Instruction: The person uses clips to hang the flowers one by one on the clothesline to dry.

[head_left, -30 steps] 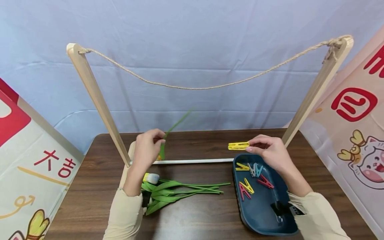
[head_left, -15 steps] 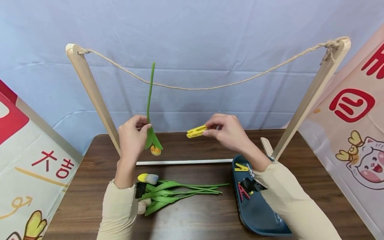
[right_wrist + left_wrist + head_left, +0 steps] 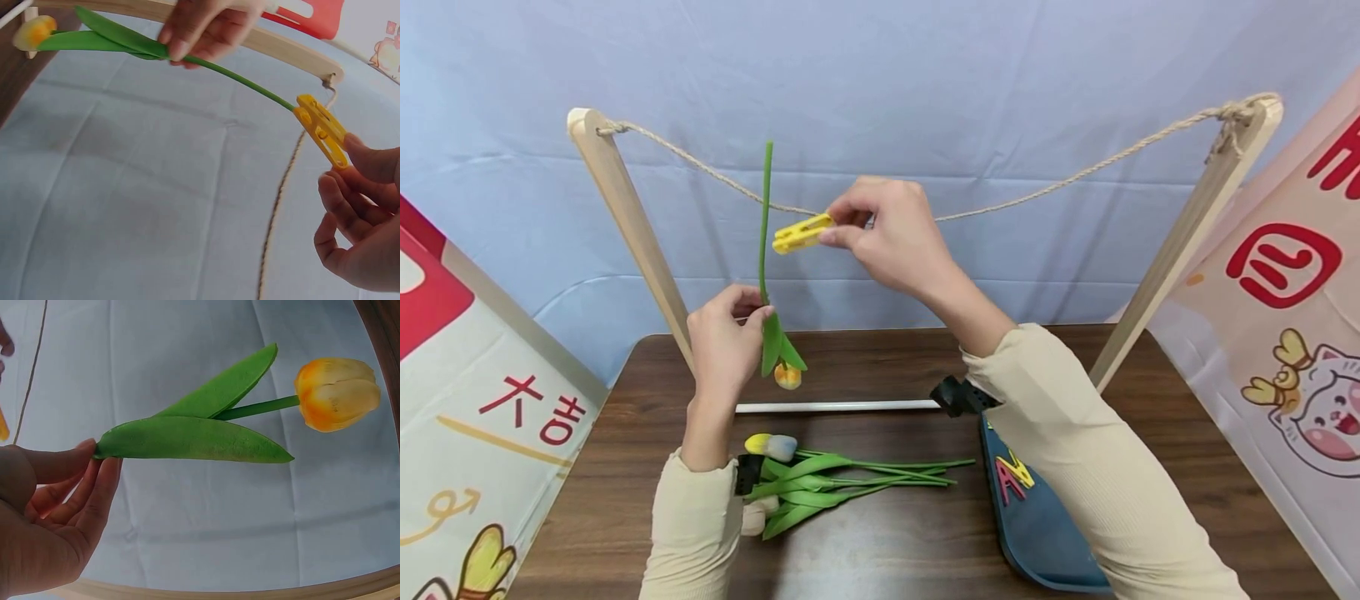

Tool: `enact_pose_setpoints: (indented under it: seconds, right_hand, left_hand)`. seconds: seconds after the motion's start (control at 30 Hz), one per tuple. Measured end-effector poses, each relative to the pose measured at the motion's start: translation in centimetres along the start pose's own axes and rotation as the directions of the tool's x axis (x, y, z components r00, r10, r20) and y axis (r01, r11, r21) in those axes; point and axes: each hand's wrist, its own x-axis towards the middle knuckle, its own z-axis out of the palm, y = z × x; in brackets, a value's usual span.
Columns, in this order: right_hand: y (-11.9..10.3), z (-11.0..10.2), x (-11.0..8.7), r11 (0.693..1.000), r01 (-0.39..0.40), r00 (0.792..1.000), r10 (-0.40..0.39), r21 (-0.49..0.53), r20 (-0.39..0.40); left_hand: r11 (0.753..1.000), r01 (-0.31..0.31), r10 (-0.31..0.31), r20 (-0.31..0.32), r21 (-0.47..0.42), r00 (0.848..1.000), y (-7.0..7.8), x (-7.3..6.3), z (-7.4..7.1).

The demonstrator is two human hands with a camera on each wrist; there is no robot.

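My left hand [image 3: 726, 337] pinches a yellow-orange artificial tulip [image 3: 337, 394] where its leaves meet the stem. The bloom hangs downward and the bare stem [image 3: 765, 208] points up, crossing in front of the twine [image 3: 1033, 197] in the head view. To the right, my right hand [image 3: 891, 233] pinches a yellow clothespin [image 3: 802, 234] by its handle end. Its nose points left at the stem, and in the right wrist view the clothespin [image 3: 320, 129] overlaps the upper stem. The twine sags between two wooden posts [image 3: 632, 225].
Several more tulips [image 3: 820, 483] lie on the dark wooden table [image 3: 865, 550], stems to the right. A blue tray [image 3: 1045, 542] with pink and yellow clothespins stands at right, partly hidden by my right sleeve. A white rod [image 3: 838, 407] runs low between the posts.
My left hand has lifted the tulip and turned it stem-up, then shifted slightly left. My right hand has carried the clothespin from above the tray leftward and up to the stem.
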Motion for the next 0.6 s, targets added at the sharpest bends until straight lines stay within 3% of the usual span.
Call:
enact_pose_setpoints:
  seconds: [0.33, 0.6]
  right_hand:
    - [-1.2, 0.0, 2.0, 0.999, -0.038, 0.989, 0.035, -0.018, -0.142]
    - [-1.0, 0.8, 2.3, 0.998, -0.037, 0.987, 0.029, -0.052, -0.156]
  left_hand:
    - [1.000, -0.006, 0.006, -0.014, -0.006, 1.000, -0.2, 0.0, -0.2]
    - [1.000, 0.006, -0.006, -0.012, -0.009, 1.000, -0.2, -0.1, -0.1]
